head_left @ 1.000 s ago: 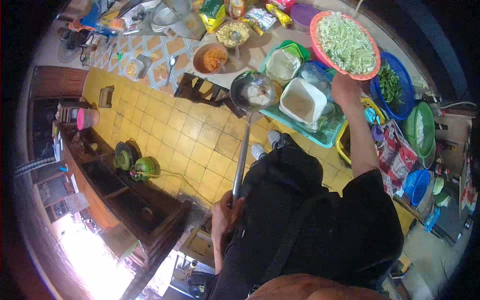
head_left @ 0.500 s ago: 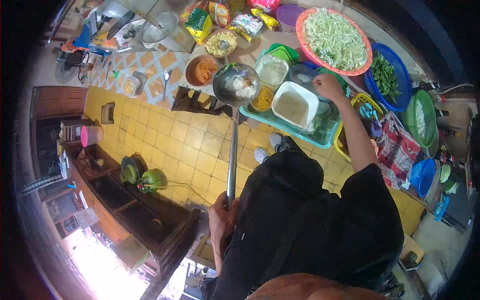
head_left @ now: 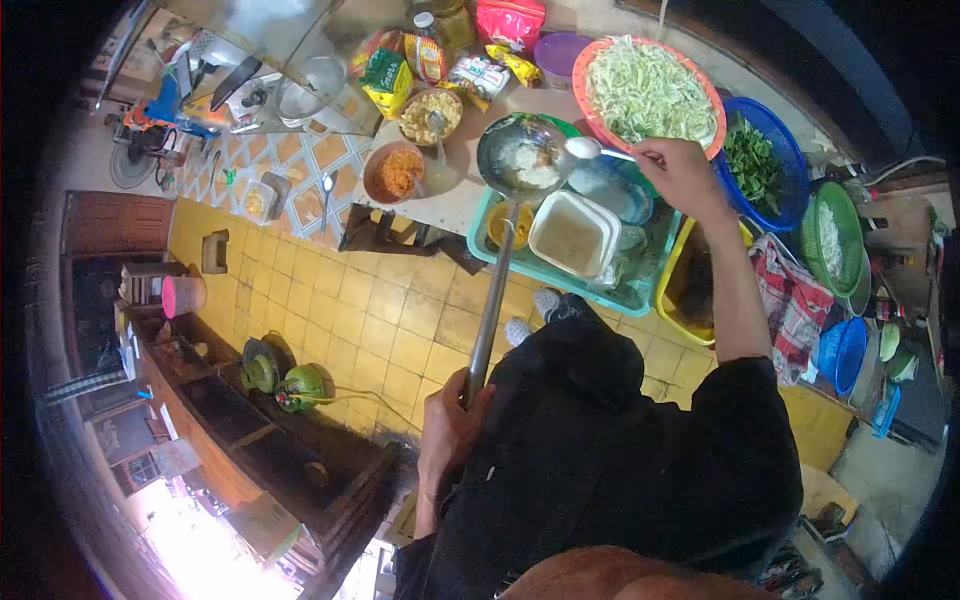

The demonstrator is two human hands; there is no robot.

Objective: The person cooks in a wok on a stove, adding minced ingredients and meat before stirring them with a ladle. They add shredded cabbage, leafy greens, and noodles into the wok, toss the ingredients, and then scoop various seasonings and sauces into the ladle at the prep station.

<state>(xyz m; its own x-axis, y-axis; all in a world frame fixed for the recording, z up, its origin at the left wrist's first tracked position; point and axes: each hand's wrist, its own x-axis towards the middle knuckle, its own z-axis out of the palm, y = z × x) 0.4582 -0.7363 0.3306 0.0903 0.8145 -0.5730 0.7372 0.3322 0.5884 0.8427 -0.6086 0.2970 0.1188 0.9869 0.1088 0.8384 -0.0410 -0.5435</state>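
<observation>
My left hand [head_left: 452,412] is wrapped round the long metal handle of a ladle [head_left: 489,300]. The ladle's round bowl holds white stuff [head_left: 533,165] with some brown and green bits. In my right hand [head_left: 680,172] is the handle of a spoon [head_left: 584,148], its white-topped head at the right rim of the ladle's bowl. Just below lie a white square container [head_left: 574,236] of cloudy liquid and a small bowl of yellow paste [head_left: 508,230], both in a turquoise tray [head_left: 634,296]. Shredded cabbage [head_left: 650,90] fills a pink-orange basket above my right hand.
Bowls of orange paste [head_left: 397,174] and chopped pale food [head_left: 431,116] stand left of the ladle. Right are a blue basket of leaves [head_left: 752,165], a green basket [head_left: 832,240] and a yellow basket [head_left: 700,335]. Green gas cylinders [head_left: 303,386] stand on the floor at left.
My right hand, earlier over the tray without a visible spoon, is now higher and holds one by the ladle. The ladle's bowl has moved up and right since half a second ago.
</observation>
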